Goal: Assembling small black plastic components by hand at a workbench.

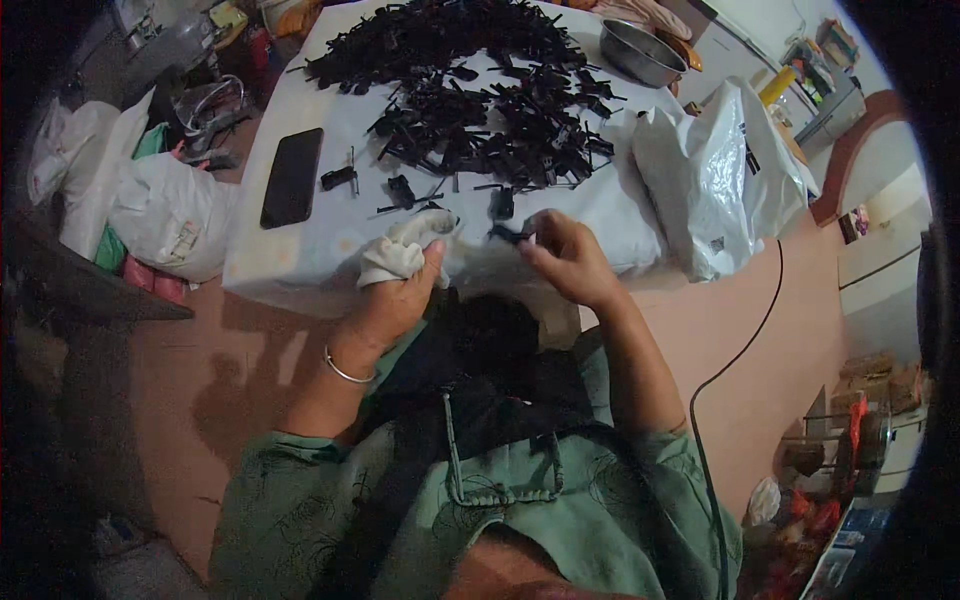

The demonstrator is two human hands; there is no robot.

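My left hand is closed round a crumpled white cloth at the table's near edge. To its right, my right hand pinches a small black plastic part between thumb and fingers. The two hands are a short way apart. Just beyond them lie a few loose black parts of the same look, one of them off to the left. A large heap of such black parts spreads over the far half of the table. Their exact kind is too small to make out.
A black phone lies on the white-covered table at the left. At the right stand a white plastic bag and, farther back, a metal bowl. Full white bags sit left of the table. A black cable hangs at the right.
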